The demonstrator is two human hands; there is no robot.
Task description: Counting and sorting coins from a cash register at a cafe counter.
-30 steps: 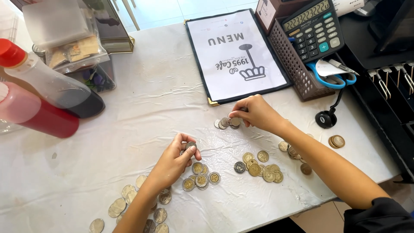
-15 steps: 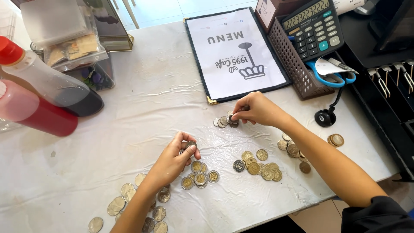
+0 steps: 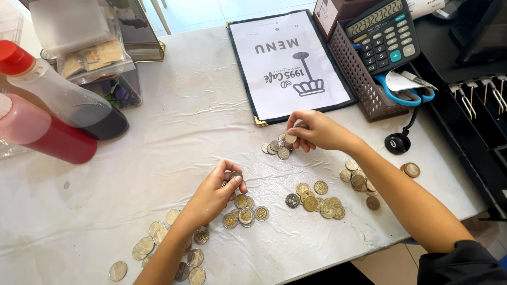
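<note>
Coins lie in loose groups on a white cloth-covered table (image 3: 174, 153). My left hand (image 3: 215, 194) pinches a small stack of coins (image 3: 233, 176) just above a cluster of gold-and-silver coins (image 3: 244, 212). My right hand (image 3: 312, 130) holds one coin (image 3: 291, 138) between fingertips over a small silver pile (image 3: 277, 148) near the menu's corner. More coins sit in the middle (image 3: 317, 199), along my right forearm (image 3: 359, 178), and near my left forearm (image 3: 158, 248).
A menu card (image 3: 288, 63) in a dark frame lies at the back. A brown mesh basket (image 3: 359, 79) holds a calculator (image 3: 383, 32) and blue scissors (image 3: 404, 95). Two sauce bottles (image 3: 50, 116) lie at left beside a clear box (image 3: 90, 47). A cash drawer (image 3: 475, 105) stands at right.
My right hand has lifted slightly off the silver pile with a coin pinched in it. My left hand has stayed put over its cluster, shifting its fingers on the coins.
</note>
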